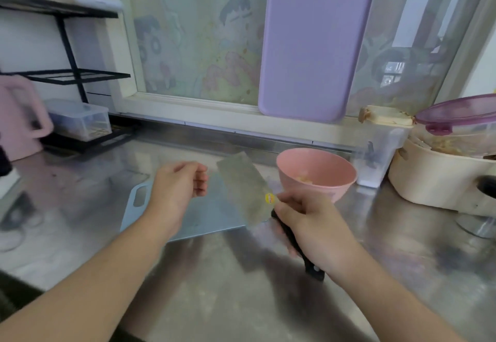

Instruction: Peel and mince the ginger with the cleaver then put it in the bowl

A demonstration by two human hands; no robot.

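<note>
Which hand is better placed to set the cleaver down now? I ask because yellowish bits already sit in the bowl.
The right hand: it already grips the cleaver by its handle beside the pink bowl. The left hand holds nothing.

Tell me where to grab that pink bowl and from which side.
Take the pink bowl by its rim on the right, with fingers over the lip. It stands upright on the steel counter and flares wide toward the top, so the rim gives the firmest hold. The cleaver in the right hand crowds its left side, and pale bits lie inside, so it is probably best kept level.
</note>
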